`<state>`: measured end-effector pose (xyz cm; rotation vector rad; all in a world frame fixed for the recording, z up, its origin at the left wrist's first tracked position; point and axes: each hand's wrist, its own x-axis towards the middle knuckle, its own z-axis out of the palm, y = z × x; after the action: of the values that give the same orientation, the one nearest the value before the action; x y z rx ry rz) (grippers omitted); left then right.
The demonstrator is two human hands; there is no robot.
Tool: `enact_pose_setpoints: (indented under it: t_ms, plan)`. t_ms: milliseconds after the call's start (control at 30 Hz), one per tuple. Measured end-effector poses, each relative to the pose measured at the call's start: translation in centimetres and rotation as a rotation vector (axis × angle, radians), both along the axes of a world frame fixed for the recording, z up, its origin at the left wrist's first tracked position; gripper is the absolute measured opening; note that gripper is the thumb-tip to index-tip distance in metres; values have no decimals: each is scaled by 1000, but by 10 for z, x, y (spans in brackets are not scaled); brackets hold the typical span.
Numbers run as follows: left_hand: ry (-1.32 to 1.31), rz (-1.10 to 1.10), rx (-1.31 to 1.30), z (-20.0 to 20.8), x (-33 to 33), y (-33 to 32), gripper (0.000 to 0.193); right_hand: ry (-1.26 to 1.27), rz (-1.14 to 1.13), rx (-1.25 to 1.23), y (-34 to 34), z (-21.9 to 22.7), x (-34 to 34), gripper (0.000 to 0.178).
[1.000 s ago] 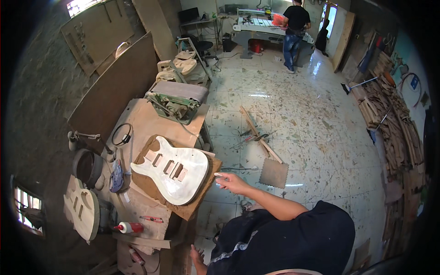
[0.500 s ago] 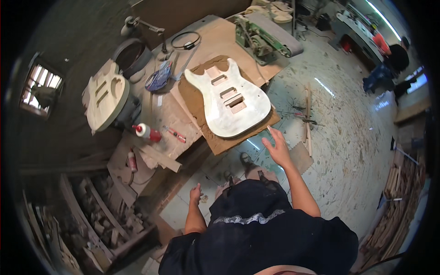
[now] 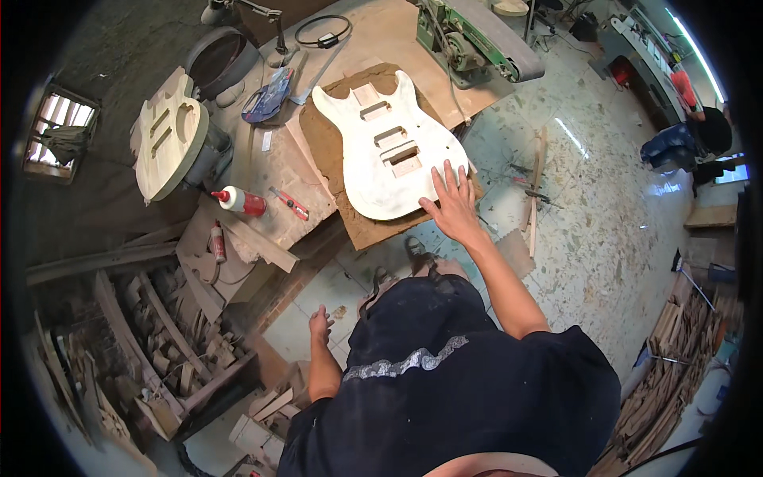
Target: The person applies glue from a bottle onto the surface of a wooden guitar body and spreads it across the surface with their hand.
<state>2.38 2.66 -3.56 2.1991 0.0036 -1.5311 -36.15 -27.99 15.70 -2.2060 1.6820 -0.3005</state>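
A white-coated electric guitar body (image 3: 381,179) with several routed cavities lies on a brown mat (image 3: 322,151) at the bench's near edge. My right hand (image 3: 455,208) rests on its lower right side, fingers spread and flat on the surface. My left hand (image 3: 320,326) hangs low beside my body, its fingers loosely apart and nothing visible in them. Left of the mat lie a red utility knife (image 3: 289,204) and a white glue bottle with a red cap (image 3: 242,201).
A bare wood guitar body (image 3: 168,135) stands propped at the left. A green belt sander (image 3: 469,48) sits at the bench's far right. Scrap wood fills a bin (image 3: 214,389) at lower left. Wooden strips (image 3: 536,191) stand beyond the bench, and another person (image 3: 699,131) is at far right.
My right hand has moved from beside the mat's corner onto the guitar body's lower right. My left hand still hangs low. The whole view has shifted slightly.
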Motion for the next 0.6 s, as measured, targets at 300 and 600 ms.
enact_pose_setpoints:
  t_ms: [300,600]
  plan:
    - [-72,53,23,0,-11,4,70,-63,144,-160,-45,-9,-2,61]
    - [-74,59,46,10,-17,2,72,-106,357,-35,-95,0,-18,47]
